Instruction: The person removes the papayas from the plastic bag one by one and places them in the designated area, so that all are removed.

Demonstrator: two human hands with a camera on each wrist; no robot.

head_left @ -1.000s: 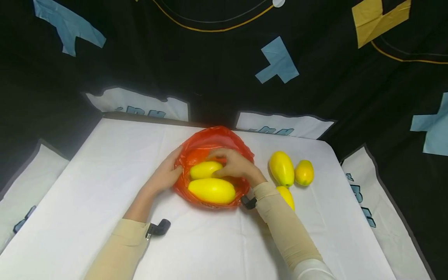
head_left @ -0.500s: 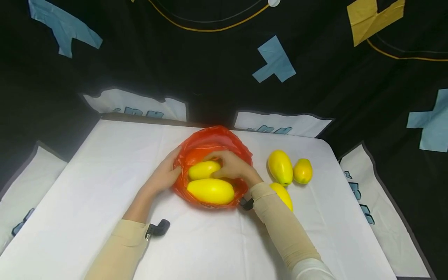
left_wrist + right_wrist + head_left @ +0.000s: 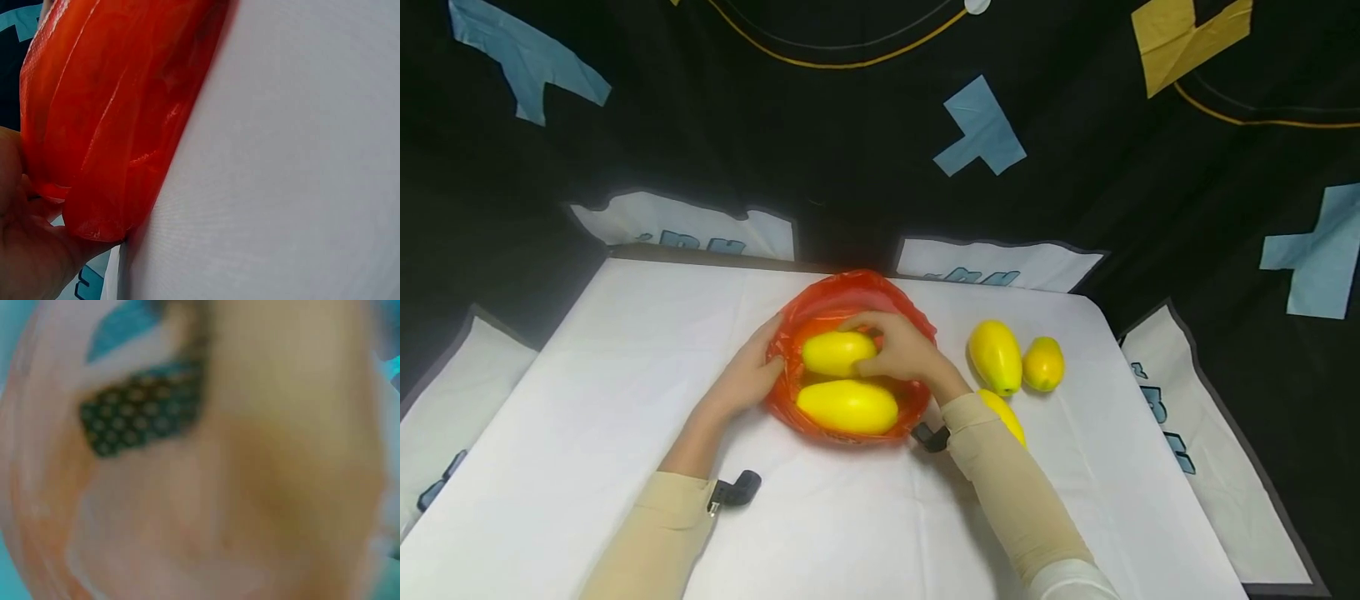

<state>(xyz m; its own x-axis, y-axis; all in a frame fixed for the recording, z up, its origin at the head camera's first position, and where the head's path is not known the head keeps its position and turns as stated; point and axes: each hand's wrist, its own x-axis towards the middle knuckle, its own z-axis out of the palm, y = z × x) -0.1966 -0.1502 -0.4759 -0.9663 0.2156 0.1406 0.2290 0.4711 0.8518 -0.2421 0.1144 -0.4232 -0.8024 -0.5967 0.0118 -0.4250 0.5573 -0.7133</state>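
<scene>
A red plastic bag (image 3: 857, 287) sits with its mouth wide on the white table. Inside lie two yellow papayas, one nearer (image 3: 847, 407) and one farther (image 3: 831, 353). My right hand (image 3: 904, 350) reaches into the bag and grips the farther papaya at its right end, thumb on the near side. At the bag's left rim, my left hand (image 3: 747, 371) holds the plastic, thumb inside. The left wrist view shows the bag's side (image 3: 119, 119) above the left hand (image 3: 34, 250). The right wrist view is too blurred to make out the grip.
Right of the bag lie a large yellow papaya (image 3: 996, 358) and a smaller one (image 3: 1043, 364). Another papaya (image 3: 1004, 417) is partly hidden by the right sleeve. A dark cloth (image 3: 850, 150) with blue tape hangs behind the white table (image 3: 820, 533).
The farther papaya has shifted slightly up in the right hand, apart from the nearer one. The left hand keeps its place on the bag's rim. The head view has drifted slightly.
</scene>
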